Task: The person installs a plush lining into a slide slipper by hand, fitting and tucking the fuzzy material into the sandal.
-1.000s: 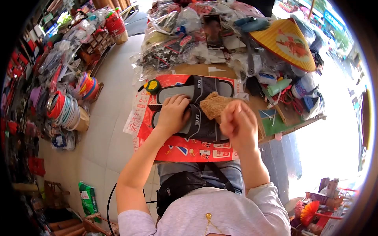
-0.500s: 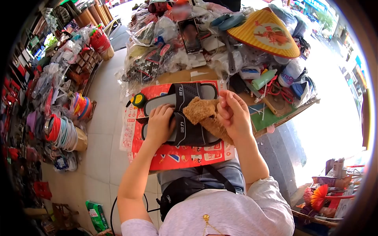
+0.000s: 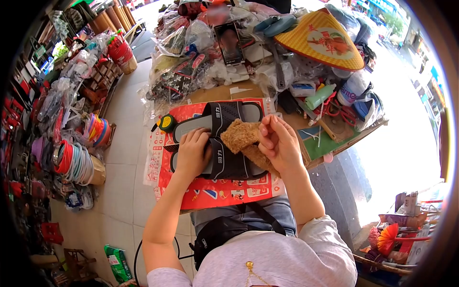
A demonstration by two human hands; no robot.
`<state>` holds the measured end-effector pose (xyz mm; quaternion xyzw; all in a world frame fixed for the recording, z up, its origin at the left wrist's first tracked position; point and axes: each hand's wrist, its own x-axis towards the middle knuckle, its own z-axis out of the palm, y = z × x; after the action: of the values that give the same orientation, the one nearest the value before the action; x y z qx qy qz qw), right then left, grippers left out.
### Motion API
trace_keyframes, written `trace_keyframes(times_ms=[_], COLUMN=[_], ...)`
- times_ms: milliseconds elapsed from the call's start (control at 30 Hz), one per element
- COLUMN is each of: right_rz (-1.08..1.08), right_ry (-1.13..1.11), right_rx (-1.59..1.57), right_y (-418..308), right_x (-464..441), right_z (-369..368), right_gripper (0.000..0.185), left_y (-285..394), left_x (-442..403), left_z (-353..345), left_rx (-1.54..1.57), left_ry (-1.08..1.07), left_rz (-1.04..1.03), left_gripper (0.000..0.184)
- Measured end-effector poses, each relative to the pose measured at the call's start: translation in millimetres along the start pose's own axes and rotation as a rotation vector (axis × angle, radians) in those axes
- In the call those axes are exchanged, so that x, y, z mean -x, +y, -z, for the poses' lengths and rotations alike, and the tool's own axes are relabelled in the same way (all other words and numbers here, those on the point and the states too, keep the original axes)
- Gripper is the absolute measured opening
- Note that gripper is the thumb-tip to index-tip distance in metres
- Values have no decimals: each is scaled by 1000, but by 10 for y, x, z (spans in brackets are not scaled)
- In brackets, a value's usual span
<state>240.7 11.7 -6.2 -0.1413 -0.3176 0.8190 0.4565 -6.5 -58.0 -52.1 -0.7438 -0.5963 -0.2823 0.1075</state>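
Slippers (image 3: pixel 232 165) in the head view: saw a dark pair with grey insoles (image 3: pixel 186 124), side by side on the red printed sheet (image 3: pixel 191 110), with the tape measure (image 3: pixel 167 123) near the far one. Saw the left hand (image 3: pixel 192 150) laid across the insoles, just left of the straps (image 3: pixel 224 112), fingers bent and close together; could not tell whether gripping an edge or merely pressing. Saw the right hand (image 3: pixel 279 146) raised on the other side of the straps, fingers curled inward; could not tell whether closed on anything. Found the fuzzy brown cloth (image 3: pixel 239 135) between straps and right hand, partly covering the slippers, its right end beside the curled fingers.

Judged the step in hand as work with the cloth around the straps, the slippers apparently steadied from the left. Judged the next move to call for a sure hold on the cloth and firm left-hand pressure, to keep the pair from sliding.

Noted little change from half a second before: right hand slightly nearer the straps, left hand and slippers unmoved on the sheet. Noted a sharper right hand than in the blurred frame a second before.
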Motion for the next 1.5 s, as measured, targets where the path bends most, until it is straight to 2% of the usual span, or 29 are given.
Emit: trace_keyframes(times_ms=[233,333,400,467,500,533,567,633,667,733,767,833,867,1000,1033,1133,1200,1233,1333,1400,1467,1500], right_rz=[27,130,225,299,328,348,351,481,496,474,472,230,230,238,458,585,420,412,308,443,500,509], right_ry=[76,-28,3,176,308,448,488,668,746,837,862,943,941,756,727,538,-88,-221,-285,-523,-659,-683], right_rx=[19,109,303,614,813,1012,1028,1403,1398,1546,1556,1399,1399,1455,1268,1125,1518,1580,1657,1662,1725,1729], right_y=[-15,-153,-391,-649,-774,-894,-1008,-1192,-1233,-1346,-1372,-1376,-1352,-1066,-844,-742,-979,-1027,-891,-720,-492,-348], right_x=[49,169,349,612,776,957,1115,1405,1554,1781,1848,1892,1877,1423,1175,919,853,711,385,154,7,-34], right_z=[-60,92,256,610,889,1111,1176,1249,1323,1428,1444,1451,1458,1387,1112,702,778,608,102,59,96,40], right_gripper=[17,16,15,13,6,11,11,38,58,38,38,18,18,10,8,13,18,19,12,4,18,18], left_y=[16,2,13,19,14,16,17,23,8,-17,-41,-39,-50,23,30,-18,-18,-13,-16,8,-14,-18], left_x=[-9,1,5,1,7,11,12,12,22,40,50,43,52,21,14,25,20,21,17,31,51,58], left_z=[15,7,24,37,36,26,24,30,22,-1,-29,-52,-39,49,61,27,30,35,38,37,23,18], left_rx=[3,18,28,53,27,6,8,9,14,15,21,32,22,42,34,39,16,33,33,73,65,67], left_ry=[-7,-13,-23,-34,-40,-47,-49,-59,-68,-59,-50,-48,-41,-52,-57,-42,-21,-25,-16,-29,-3,-10], left_rz=[9,18,22,14,34,53,51,60,67,54,46,35,39,55,53,26,45,38,37,61,77,70], left_gripper=[31,33,33,34,35,35,36,38,38,39,39,39,39,40,40,41,40,39,38,39,39,39])
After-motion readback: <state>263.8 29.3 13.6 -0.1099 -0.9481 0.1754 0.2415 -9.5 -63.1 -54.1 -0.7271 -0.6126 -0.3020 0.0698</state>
